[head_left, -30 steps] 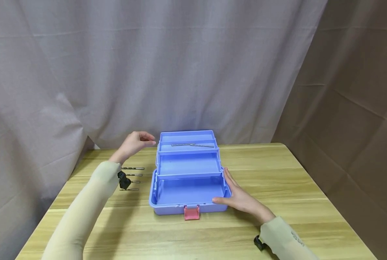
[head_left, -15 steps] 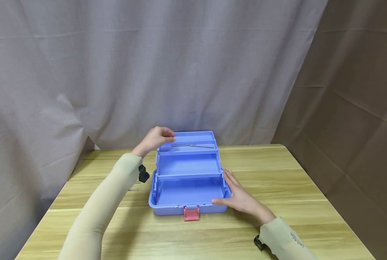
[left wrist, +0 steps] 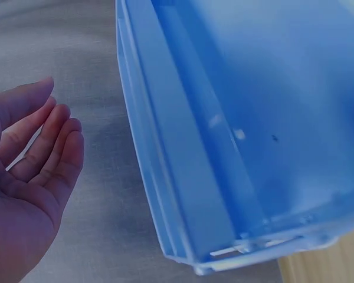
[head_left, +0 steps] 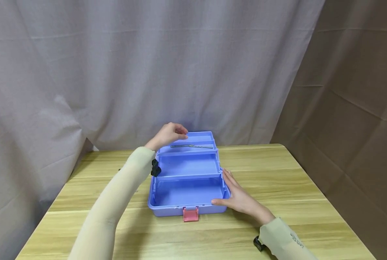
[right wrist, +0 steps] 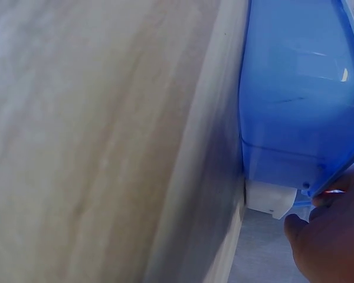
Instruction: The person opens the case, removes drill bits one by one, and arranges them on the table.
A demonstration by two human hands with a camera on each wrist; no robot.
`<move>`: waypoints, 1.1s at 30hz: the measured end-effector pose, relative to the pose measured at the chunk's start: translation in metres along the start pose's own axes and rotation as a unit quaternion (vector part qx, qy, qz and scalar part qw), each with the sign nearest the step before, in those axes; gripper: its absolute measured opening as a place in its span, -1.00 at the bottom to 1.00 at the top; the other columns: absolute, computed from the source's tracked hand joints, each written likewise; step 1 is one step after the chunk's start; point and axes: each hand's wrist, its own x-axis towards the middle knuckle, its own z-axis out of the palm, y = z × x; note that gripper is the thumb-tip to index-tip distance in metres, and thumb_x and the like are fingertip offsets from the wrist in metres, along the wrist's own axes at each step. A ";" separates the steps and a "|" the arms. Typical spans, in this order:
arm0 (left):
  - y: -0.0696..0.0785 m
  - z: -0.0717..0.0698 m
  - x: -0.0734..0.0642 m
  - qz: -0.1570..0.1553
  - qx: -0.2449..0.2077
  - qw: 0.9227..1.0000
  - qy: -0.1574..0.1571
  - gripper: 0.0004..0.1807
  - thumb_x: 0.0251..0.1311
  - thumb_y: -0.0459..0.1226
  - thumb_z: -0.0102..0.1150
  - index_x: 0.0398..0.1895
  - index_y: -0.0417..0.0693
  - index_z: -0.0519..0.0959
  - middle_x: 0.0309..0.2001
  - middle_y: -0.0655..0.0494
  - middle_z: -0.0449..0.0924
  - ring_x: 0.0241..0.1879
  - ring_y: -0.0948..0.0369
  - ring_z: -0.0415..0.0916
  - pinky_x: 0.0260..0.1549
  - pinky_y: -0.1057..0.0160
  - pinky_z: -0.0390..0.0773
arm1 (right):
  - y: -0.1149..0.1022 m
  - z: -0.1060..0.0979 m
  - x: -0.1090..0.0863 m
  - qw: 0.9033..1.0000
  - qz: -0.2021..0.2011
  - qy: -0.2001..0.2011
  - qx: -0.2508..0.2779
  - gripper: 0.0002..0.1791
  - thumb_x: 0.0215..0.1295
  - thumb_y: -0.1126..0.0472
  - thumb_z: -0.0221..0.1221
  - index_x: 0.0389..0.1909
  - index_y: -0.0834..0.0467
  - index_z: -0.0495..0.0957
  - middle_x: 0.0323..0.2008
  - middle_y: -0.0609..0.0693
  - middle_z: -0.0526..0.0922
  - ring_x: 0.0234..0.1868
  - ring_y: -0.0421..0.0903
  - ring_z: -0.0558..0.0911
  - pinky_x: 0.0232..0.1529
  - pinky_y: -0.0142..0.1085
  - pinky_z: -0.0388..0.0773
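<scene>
A blue plastic toolbox [head_left: 187, 210] with stepped trays stands unfolded on the table, a pink latch [head_left: 190, 214] at its front. Two thin metal drill bits [head_left: 180, 146] lie in the upper tray. Over that tray's left side hovers my left hand [head_left: 170, 134], its fingers loosely bent. The left wrist view shows nothing between that hand's thumb and fingers [left wrist: 68, 127]. My right hand [head_left: 242, 198] holds the box's front right corner, thumb on the front rim and fingers along the right side. In the right wrist view part of this hand is cut off.
A wooden table [head_left: 278, 180] carries the box. More drill bits lie left of the box, mostly hidden behind my left sleeve [head_left: 115, 202]; only small ends show. A grey curtain [head_left: 141, 72] hangs close behind, and a brown one [head_left: 352, 108] stands along the right.
My left hand has moved right, from beside the box to above its upper tray, and the sleeve now covers most of the drill bits on the table. The right hand stays on the corner.
</scene>
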 end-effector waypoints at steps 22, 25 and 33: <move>0.016 0.011 0.025 0.027 0.126 0.981 -0.144 -0.73 0.24 -0.33 0.33 -0.01 -0.24 0.69 -0.12 0.02 0.72 -0.09 0.17 0.61 0.01 0.25 0.55 | -0.005 0.007 0.000 1.000 0.004 -0.008 0.003 0.36 0.06 -0.34 0.40 0.62 0.16 -0.24 0.61 0.14 -0.31 0.57 0.27 -0.23 0.37 0.35 -0.05; 0.014 0.013 0.025 0.037 0.142 0.976 -0.158 -0.74 0.24 -0.35 0.33 -0.02 -0.25 0.69 -0.12 0.01 0.72 -0.09 0.17 0.61 0.01 0.26 0.55 | -0.006 0.008 0.000 1.000 0.011 -0.012 0.009 0.37 0.05 -0.35 0.40 0.63 0.11 -0.25 0.61 0.11 -0.32 0.57 0.25 -0.24 0.37 0.35 -0.05; 0.009 0.021 0.022 0.035 0.170 0.969 -0.175 -0.72 0.23 -0.37 0.33 0.01 -0.25 0.69 -0.08 -0.02 0.73 -0.06 0.16 0.63 0.02 0.26 0.56 | -0.004 0.009 -0.001 1.000 0.020 -0.017 0.017 0.37 0.06 -0.35 0.40 0.63 0.07 -0.28 0.61 0.09 -0.35 0.57 0.23 -0.26 0.36 0.36 -0.04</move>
